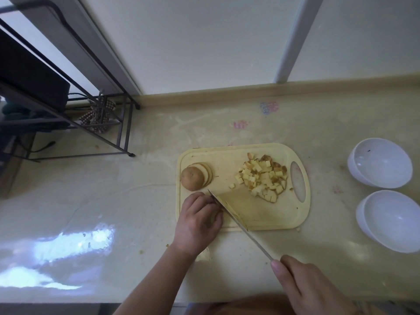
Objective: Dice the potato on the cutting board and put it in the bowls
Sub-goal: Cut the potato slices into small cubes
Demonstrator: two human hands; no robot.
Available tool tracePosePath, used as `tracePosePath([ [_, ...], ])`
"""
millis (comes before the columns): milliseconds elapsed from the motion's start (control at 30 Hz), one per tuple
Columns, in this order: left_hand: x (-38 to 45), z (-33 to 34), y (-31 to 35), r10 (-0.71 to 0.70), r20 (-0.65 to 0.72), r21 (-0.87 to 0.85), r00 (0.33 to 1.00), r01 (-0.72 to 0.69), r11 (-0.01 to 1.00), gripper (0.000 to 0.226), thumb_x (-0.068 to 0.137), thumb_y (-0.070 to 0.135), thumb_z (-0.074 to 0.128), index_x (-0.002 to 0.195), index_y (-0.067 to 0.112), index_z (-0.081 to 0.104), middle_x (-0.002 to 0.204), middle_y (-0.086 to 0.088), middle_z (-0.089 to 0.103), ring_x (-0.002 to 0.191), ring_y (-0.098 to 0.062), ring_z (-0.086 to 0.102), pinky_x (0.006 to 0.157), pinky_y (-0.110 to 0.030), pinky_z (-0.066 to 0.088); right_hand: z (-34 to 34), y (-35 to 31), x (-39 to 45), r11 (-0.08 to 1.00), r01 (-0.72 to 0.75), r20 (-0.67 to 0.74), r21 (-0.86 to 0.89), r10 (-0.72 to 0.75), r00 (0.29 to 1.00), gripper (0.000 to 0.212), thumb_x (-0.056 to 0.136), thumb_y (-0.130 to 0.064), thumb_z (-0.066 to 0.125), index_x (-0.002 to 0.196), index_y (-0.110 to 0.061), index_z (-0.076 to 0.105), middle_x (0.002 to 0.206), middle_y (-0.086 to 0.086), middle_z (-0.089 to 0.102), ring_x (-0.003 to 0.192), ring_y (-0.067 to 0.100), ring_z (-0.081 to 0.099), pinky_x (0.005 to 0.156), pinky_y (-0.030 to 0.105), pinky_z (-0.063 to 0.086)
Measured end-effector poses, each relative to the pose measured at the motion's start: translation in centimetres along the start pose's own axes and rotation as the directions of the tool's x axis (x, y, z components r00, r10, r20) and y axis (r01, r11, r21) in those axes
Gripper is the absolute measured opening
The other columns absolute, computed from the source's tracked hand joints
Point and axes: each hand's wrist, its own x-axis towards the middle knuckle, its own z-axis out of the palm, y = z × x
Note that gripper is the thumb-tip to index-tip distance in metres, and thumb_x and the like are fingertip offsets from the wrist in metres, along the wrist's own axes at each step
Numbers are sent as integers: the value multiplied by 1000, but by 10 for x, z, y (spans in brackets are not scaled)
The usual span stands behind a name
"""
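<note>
Potato was seen in three places on the board (261,214), which lay flat on the counter (113,189) with its handle hole to the right. An uncut end (192,181) with a few slices (208,173) leaning against it stood at the board's far left corner. A heap of dice (263,178) was gathered at the far right, just beside the handle hole, with one cube lying a little apart toward the middle. A third piece was pinned at the board's near left edge under the left hand (196,220), whose fingers were curled down over it so that most of it was hidden.

A knife (236,218) was gripped by the right hand (306,285) off the board's near edge, the fingers wrapped round the handle and the thumb laid along it. The blade was angled from the lower right up to the left, its tip reaching past the left knuckles, its flat side touching them or nearly so. Pale potato strips were seen lying against the blade's right face.

Two white bowls (380,163) (392,220) were set on the counter well to the right of the board, one behind the other, nothing being visible in either. A black wire rack (102,123) stood at the far left of the counter.
</note>
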Motion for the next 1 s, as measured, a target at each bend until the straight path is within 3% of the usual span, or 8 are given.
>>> tracePosePath([
  [167,0,0,0,8,-2,-16,1000,-8,1000,7,79,7,77,86,6,76,95,-3,71,98,-25,66,85,-41,54,5,-6,18,985,-105,180,139,79,980,51,84,-69,5,70,-28,32,60,-1,51,58,7,48,63,20,42],
  [333,-1,-1,0,32,-5,6,999,-32,999,7,79,8,79,84,8,75,91,-1,70,95,-20,63,87,-38,53,13,11,21,969,-83,116,232,57,992,84,63,-97,-11,67,-27,37,57,-4,56,55,2,48,62,29,30],
  [500,1,-1,-1,19,-15,14,1000,-19,1000,8,78,5,79,83,7,73,89,-1,69,91,-22,63,87,-37,52,5,32,24,948,-121,104,295,94,990,92,62,-102,-2,66,-22,43,67,-23,63,59,3,54,63,33,33],
  [600,-1,-8,5,-138,-81,-144,987,125,982,13,77,2,58,88,3,66,92,-4,62,92,-18,59,85,-28,50,-1,31,24,960,-104,114,262,76,991,92,59,-103,-3,67,-22,42,68,-23,63,60,5,54,61,31,32],
  [667,0,-16,12,-413,-208,-345,886,329,879,22,73,6,44,90,11,56,93,-4,56,90,-15,55,83,-22,45,-7,25,22,978,-87,145,189,60,988,88,56,-102,-9,69,-30,40,64,-19,62,59,5,52,61,30,34],
  [800,1,-32,16,-779,-361,-665,513,444,600,38,71,-9,38,91,21,51,93,-17,52,80,-18,57,79,-25,51,-4,19,13,995,7,128,-100,6,992,82,50,-92,-31,74,-37,26,57,-6,41,67,14,56,61,29,37],
  [900,-7,-40,17,-800,-336,-634,497,509,583,50,77,-18,41,88,28,55,91,-21,55,80,-18,59,78,-22,50,7,18,11,978,65,138,-198,-38,990,56,89,-78,-6,73,-37,27,42,-7,34,42,11,59,37,24,19],
  [1000,-9,-40,17,-816,-287,-581,502,585,565,51,81,-25,39,87,22,56,90,-23,59,78,-10,61,75,-15,48,22,27,11,927,168,-27,-335,-188,982,68,102,-64,12,64,-26,53,35,-3,45,22,12,43,28,22,17],
])
